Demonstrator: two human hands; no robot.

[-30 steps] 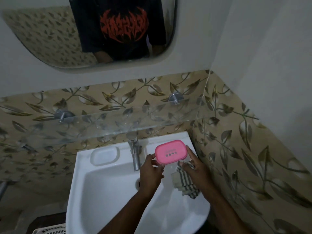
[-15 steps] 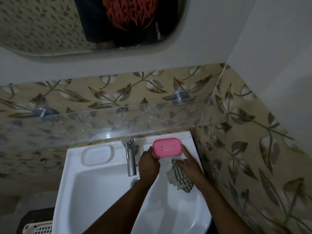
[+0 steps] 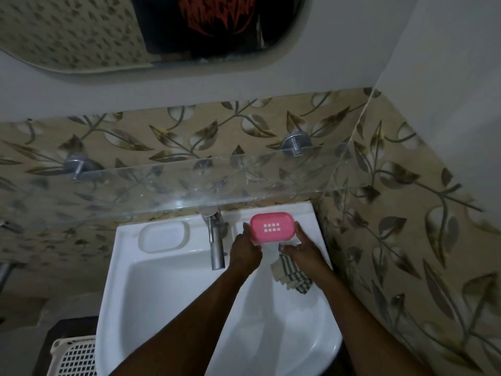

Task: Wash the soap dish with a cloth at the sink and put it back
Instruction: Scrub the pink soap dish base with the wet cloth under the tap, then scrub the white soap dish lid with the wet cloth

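Both forearms reach forward over white sink [image 3: 162, 272]. Left hand [image 3: 245, 252] grips left end of pink soap dish [image 3: 272, 227], fingers curled around its edge. Right hand [image 3: 305, 248] holds right end, fingers on far side; lower fingers also pinch striped cloth [image 3: 291, 275], which hangs down over basin. Dish level, at sink's back right corner, right of tap [image 3: 215, 240], under glass shelf [image 3: 162, 185]. Cannot tell if dish touches ledge.

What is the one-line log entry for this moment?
phase: putting back | dish: held over sink rim | left hand, right hand | cloth: right
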